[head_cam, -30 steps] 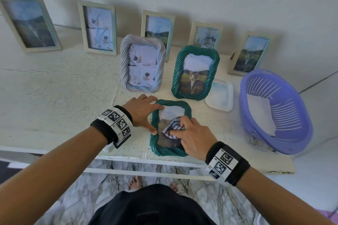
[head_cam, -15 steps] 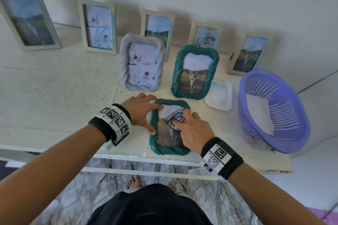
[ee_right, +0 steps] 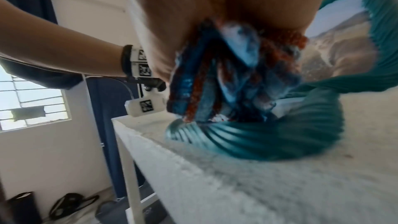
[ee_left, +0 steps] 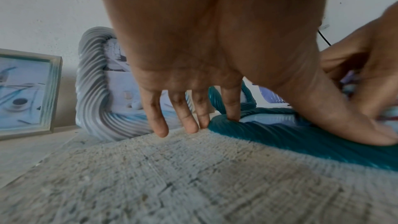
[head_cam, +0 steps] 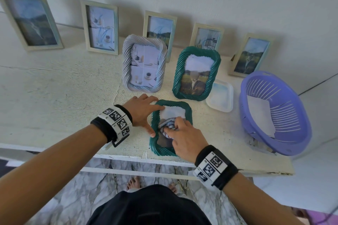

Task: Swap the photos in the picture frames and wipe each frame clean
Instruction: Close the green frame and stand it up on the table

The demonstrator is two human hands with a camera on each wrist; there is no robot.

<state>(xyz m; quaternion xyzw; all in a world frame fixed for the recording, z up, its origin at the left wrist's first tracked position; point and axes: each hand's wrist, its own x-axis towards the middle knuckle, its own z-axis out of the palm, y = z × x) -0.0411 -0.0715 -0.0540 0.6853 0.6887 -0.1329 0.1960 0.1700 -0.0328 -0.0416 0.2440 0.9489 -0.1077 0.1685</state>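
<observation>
Steadying with the left hand (head_cam: 141,110): fingers nearly straight and spread, index tip and thumb pressing on the near-left rim of the flat-lying teal rope-twist picture frame (head_cam: 155,144), the other fingertips (ee_left: 160,129) down on the rough whitewashed tabletop (head_cam: 60,100) just outside it — nothing curled round anything. Worth keeping that downward pressure on the rim only, clear of the glass, so no fresh smudges land where the wiping goes. To the right of that bracing hand, bunched blue-and-white striped cloth (head_cam: 167,127) pinched in the curled fingers of the right hand (head_cam: 184,138), pressed onto the photo pane in the frame's middle. Best done in overlapping strokes from the pale top of the pane toward the near edge, then round the twisted grooves, where dust would likely sit. Hard to judge: lower right of the frame covered by the right hand; red threads in the cloth showing only in the blurred right wrist view; no telling whether the pane is already clean — or whether this frame's photo has been swapped.
</observation>
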